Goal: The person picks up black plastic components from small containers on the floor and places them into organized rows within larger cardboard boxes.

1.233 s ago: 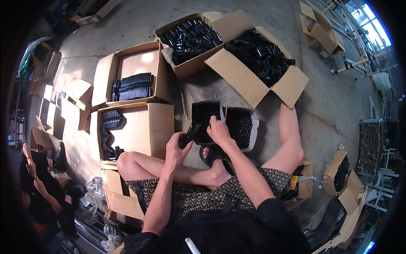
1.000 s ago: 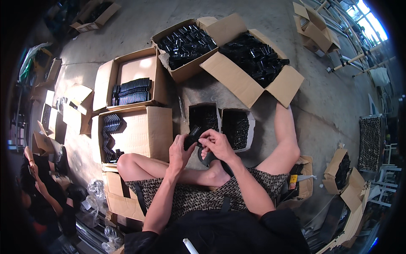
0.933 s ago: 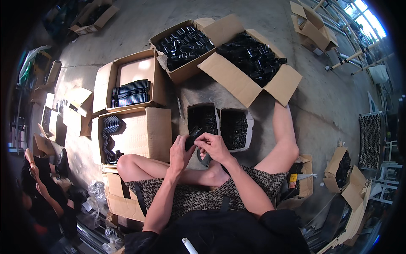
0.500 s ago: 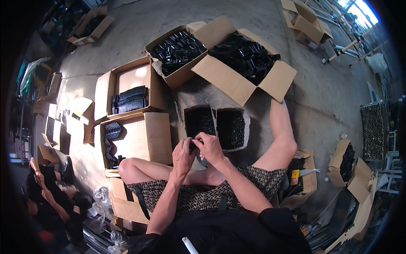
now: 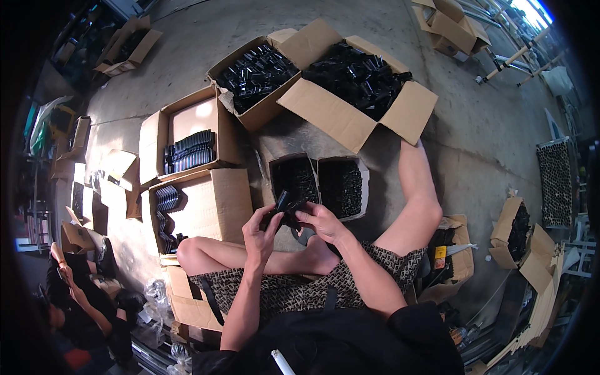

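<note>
My left hand (image 5: 256, 230) is closed on a glossy black part (image 5: 282, 200), which sticks up past the thumb. Close by, my right hand (image 5: 322, 221) pinches another dark piece (image 5: 302, 209); whether the two pieces are joined I cannot tell. Both hands are above my crossed leg, at the near edge of two small open boxes. The left small box (image 5: 271, 170) and the right small box (image 5: 365, 187) hold many small black pieces. Part of the left one is hidden behind my hands.
Two large cartons of loose black parts stand ahead, one left (image 5: 254, 119) and one right (image 5: 328, 115). At my left, two cartons (image 5: 190, 110) (image 5: 229, 197) hold neat rows of black parts. Another person (image 5: 81, 294) sits far left. An open carton (image 5: 461, 262) is by my right knee.
My hands have moved apart, the right one shifting right. The glossy black part now shows upright in my left hand, where earlier the fingers hid it. The view has shifted slightly.
</note>
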Demonstrator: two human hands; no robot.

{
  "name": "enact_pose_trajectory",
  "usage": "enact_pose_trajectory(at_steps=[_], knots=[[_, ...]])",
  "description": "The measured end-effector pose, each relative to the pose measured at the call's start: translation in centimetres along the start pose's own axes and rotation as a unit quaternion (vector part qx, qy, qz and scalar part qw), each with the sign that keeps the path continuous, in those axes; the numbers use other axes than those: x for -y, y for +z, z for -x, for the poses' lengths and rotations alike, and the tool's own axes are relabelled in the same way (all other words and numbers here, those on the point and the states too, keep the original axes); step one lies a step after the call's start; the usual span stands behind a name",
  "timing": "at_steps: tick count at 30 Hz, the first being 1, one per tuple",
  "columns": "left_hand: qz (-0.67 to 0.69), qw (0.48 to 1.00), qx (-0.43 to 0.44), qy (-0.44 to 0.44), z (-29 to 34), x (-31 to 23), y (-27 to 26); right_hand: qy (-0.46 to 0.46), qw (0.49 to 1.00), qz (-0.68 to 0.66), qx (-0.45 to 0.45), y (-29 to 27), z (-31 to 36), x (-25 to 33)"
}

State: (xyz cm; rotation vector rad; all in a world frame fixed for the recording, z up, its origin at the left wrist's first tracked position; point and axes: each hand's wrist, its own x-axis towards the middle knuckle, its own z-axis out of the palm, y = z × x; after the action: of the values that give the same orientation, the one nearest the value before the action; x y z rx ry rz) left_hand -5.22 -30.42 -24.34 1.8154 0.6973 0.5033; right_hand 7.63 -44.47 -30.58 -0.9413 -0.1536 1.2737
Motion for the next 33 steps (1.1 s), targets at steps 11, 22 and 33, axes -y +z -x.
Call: enact_pose_trajectory(at_steps=[11,22,33], knots=[[-0.028,0.999,0.015,0.016,0.3,0.3,-0.5,-0.023,0.994,0.107,0.006,0.9,-0.2,-0.5],[-0.005,1.000,0.013,-0.012,0.8,1.0,-0.2,-0.078,0.985,0.149,0.037,1.3,-0.5,-0.8],[0.286,0.932,0.103,-0.198,1.3,6.8,1.8,-0.084,0.857,0.497,-0.101,0.0,-1.0,-0.1]])
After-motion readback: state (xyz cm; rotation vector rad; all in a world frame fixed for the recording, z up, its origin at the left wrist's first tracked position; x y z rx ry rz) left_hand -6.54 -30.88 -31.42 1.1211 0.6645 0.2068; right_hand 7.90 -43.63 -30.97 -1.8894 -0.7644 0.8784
